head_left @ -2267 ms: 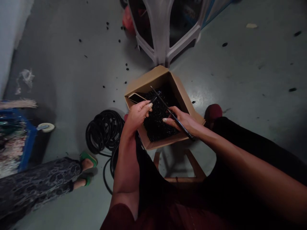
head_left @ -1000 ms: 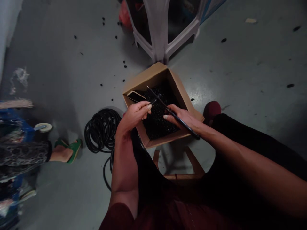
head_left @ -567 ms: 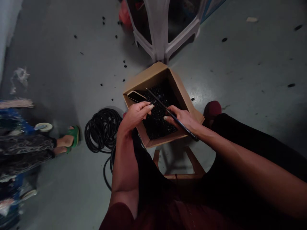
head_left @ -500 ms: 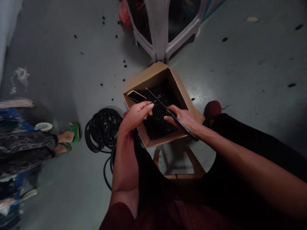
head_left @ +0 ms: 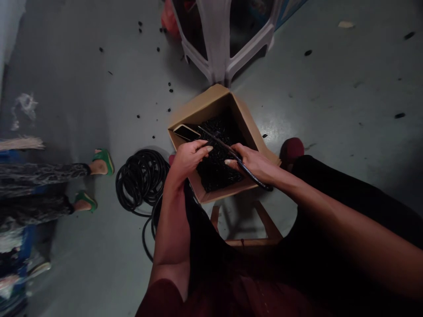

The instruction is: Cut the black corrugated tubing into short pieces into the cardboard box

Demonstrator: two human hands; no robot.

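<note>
Over the box (head_left: 202, 104), the left grip (head_left: 188, 156) could be jabbed if the dark tool (head_left: 254, 176), clamped in the right grip (head_left: 253, 162), slips; the left's closure cannot be told.

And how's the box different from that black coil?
The box is brown cardboard, but the coil is black. The box has flat sides and corners; the coil is round loops. The box is below the left hand and right hand, with black bits inside; the coil lies on the floor.
</note>
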